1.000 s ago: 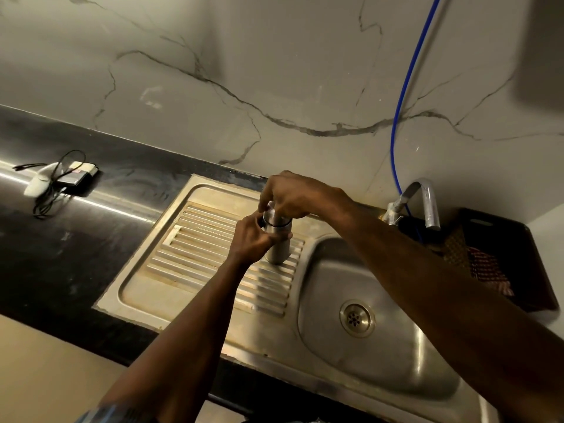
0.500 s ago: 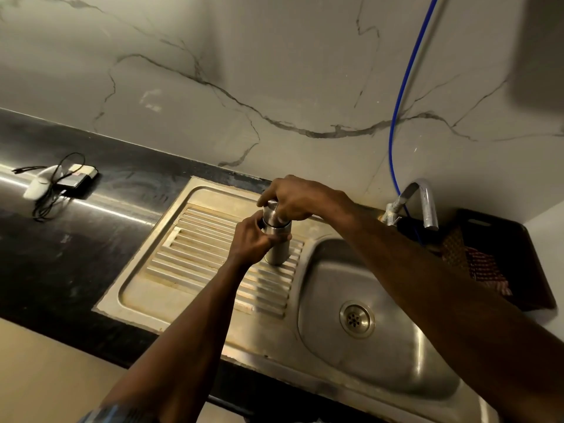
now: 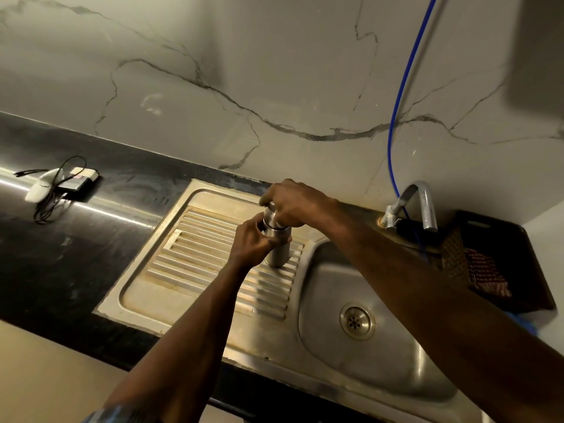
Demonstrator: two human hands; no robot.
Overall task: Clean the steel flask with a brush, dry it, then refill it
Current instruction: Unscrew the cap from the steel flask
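Note:
A steel flask (image 3: 278,253) stands upright on the ribbed drainboard (image 3: 195,257) of the steel sink, close to the basin. My left hand (image 3: 251,243) grips the flask's upper body from the left. My right hand (image 3: 293,204) comes from above with its fingers curled round the flask's steel cap (image 3: 270,215). A dark ring shows just below the cap. The top of the flask is mostly hidden under my right hand. No brush is in view.
The sink basin (image 3: 396,355) with its drain (image 3: 357,321) lies to the right. A steel tap (image 3: 422,206) and blue hose (image 3: 396,117) stand behind it. A dark basket (image 3: 512,248) holds a red cloth at far right. Cables and small devices (image 3: 58,186) lie on the black counter at left.
Both hands stay on the flask in the same place. My right hand has shifted slightly round the cap, and the view has drifted a little.

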